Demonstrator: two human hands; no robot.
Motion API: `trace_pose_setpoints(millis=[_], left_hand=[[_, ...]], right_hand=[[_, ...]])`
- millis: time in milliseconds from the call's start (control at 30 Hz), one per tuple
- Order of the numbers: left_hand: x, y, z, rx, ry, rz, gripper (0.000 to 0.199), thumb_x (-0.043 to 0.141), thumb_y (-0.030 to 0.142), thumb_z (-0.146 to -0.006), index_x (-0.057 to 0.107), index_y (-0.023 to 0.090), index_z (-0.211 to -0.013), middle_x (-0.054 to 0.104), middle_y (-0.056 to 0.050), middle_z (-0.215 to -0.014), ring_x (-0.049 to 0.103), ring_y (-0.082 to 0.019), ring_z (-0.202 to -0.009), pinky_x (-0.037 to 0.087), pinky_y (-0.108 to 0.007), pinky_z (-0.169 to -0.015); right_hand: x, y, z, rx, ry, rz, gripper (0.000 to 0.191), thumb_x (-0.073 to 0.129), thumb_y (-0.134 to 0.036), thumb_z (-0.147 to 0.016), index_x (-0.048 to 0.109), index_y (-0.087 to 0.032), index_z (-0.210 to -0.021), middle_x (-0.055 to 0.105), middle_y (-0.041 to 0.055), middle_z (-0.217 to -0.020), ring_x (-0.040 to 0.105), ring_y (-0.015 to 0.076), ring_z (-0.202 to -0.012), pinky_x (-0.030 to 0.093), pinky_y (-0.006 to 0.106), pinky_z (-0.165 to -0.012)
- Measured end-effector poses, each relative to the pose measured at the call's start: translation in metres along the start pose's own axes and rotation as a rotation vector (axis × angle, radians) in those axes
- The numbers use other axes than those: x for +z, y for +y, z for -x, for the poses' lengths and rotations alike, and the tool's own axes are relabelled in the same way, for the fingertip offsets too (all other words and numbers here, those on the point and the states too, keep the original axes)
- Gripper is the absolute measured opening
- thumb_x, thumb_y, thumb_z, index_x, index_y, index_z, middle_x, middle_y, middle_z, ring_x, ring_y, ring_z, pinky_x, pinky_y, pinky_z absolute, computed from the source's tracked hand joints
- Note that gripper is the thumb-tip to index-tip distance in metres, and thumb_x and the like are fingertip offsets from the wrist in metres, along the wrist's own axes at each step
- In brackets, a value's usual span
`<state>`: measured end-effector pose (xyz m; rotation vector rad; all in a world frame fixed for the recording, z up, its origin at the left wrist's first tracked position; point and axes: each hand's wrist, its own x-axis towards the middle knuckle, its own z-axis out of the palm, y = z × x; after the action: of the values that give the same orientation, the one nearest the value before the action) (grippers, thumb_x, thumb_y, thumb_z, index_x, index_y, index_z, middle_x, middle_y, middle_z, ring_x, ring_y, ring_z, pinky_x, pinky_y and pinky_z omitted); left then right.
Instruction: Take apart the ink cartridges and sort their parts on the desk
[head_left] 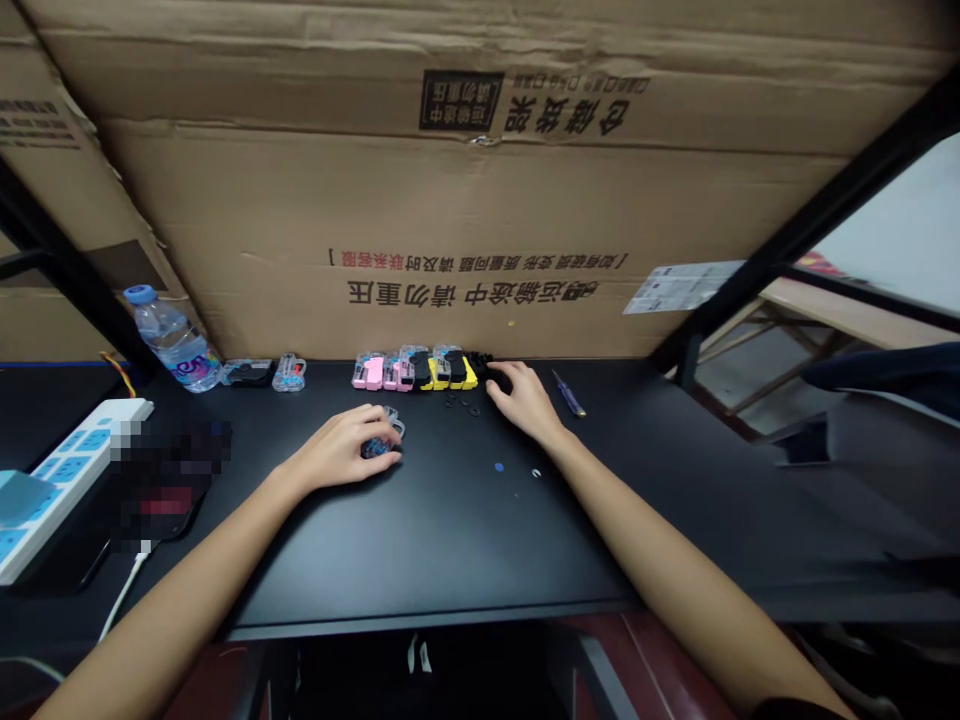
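Note:
My left hand point(349, 447) is closed around a small clear plastic case point(377, 447) with blue and red patterning, a clear loop showing at its top. The fingers cover much of it. At the back of the desk, my right hand point(523, 398) rests beside a small heap of black parts point(480, 366), thumb and forefinger apart with a dark gap between them. Left of that heap stands a row of similar clear cases with pink point(370, 372), black and yellow point(469, 372) parts. Several small black rings point(472, 410) lie in front of the row.
A blue screwdriver point(570, 394) lies right of my right hand. A blue disc point(499, 467) and a white ring point(536, 473) lie mid-desk. Two more cases point(289, 373), a water bottle point(174, 340) and a power strip point(71, 480) are leftward. Cardboard point(420, 200) walls the back.

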<state>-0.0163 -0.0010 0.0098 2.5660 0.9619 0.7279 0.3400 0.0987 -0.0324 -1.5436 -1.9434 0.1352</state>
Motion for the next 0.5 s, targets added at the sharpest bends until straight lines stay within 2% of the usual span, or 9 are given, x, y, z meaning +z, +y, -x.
trace_pose_setpoints(millis=[133,267,333,400,500], left_hand=[[-0.001,-0.006,0.000,-0.005,0.015,-0.014,0.016,0.068,0.039,-0.099,0.075,0.024,-0.102,0.072,-0.005,-0.105,0.069,-0.022,-0.099,0.054,-0.036,-0.091],[0.001,-0.013,0.001,-0.030,0.033,-0.033,0.019,0.067,0.041,-0.101,0.075,0.024,-0.103,0.073,-0.005,-0.106,0.068,-0.023,-0.101,0.054,-0.039,-0.093],[0.003,-0.016,0.001,-0.037,0.036,-0.031,0.021,0.067,0.043,-0.101,0.074,0.024,-0.105,0.073,-0.005,-0.108,0.068,-0.023,-0.102,0.053,-0.039,-0.093],[0.005,-0.017,0.001,-0.043,0.040,-0.033,0.023,0.067,0.045,-0.102,0.074,0.024,-0.106,0.073,-0.005,-0.110,0.068,-0.023,-0.104,0.053,-0.039,-0.094],[0.007,-0.019,0.000,-0.077,0.053,-0.062,0.025,0.065,0.047,-0.102,0.074,0.024,-0.106,0.074,-0.005,-0.113,0.067,-0.024,-0.105,0.051,-0.040,-0.096]], right_hand=[[-0.002,0.009,-0.002,0.122,0.010,0.065,0.035,0.064,-0.032,-0.091,0.074,-0.020,-0.122,0.080,0.0134,-0.112,0.074,0.0302,-0.102,0.058,0.043,-0.092],[-0.014,0.008,-0.006,0.216,0.160,0.002,0.025,0.066,-0.027,-0.085,0.077,-0.020,-0.107,0.081,0.0104,-0.095,0.075,0.0268,-0.086,0.059,0.041,-0.088],[-0.020,-0.001,-0.006,0.211,0.259,-0.158,0.024,0.068,-0.031,-0.084,0.076,-0.019,-0.103,0.081,0.0108,-0.093,0.075,0.0256,-0.081,0.060,0.040,-0.085],[-0.023,-0.018,-0.003,0.176,0.286,-0.395,0.025,0.071,-0.038,-0.085,0.073,-0.019,-0.100,0.080,0.0107,-0.092,0.075,0.0252,-0.079,0.063,0.040,-0.079],[-0.020,-0.051,0.008,0.138,0.130,-0.710,0.030,0.080,-0.048,-0.082,0.068,-0.023,-0.094,0.077,0.0062,-0.085,0.077,0.0252,-0.076,0.065,0.043,-0.078]])
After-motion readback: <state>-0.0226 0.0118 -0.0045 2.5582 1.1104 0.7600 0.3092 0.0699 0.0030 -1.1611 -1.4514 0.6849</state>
